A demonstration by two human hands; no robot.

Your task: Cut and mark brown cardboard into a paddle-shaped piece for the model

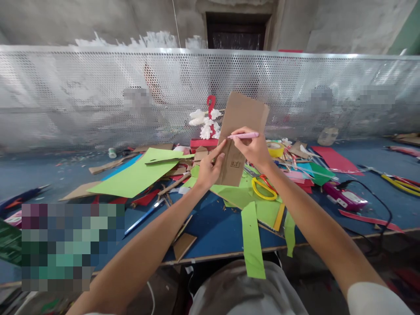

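Note:
My left hand (208, 168) grips the lower left edge of a brown cardboard piece (242, 118) and holds it upright above the blue table (213, 227). My right hand (254, 148) is closed on a pink pen (244, 135), whose tip rests against the cardboard's face near its middle. A small printed mark shows low on the cardboard. Yellow-handled scissors (263, 189) lie on green paper just below my right wrist.
Green paper sheets (138, 175), green strips (252, 240), cardboard scraps and coloured paper litter the table. A purple glue gun (344, 197) with a black cord lies at right. A perforated metal screen (98, 96) closes off the far side. A red-and-white paper ornament (206, 120) stands behind.

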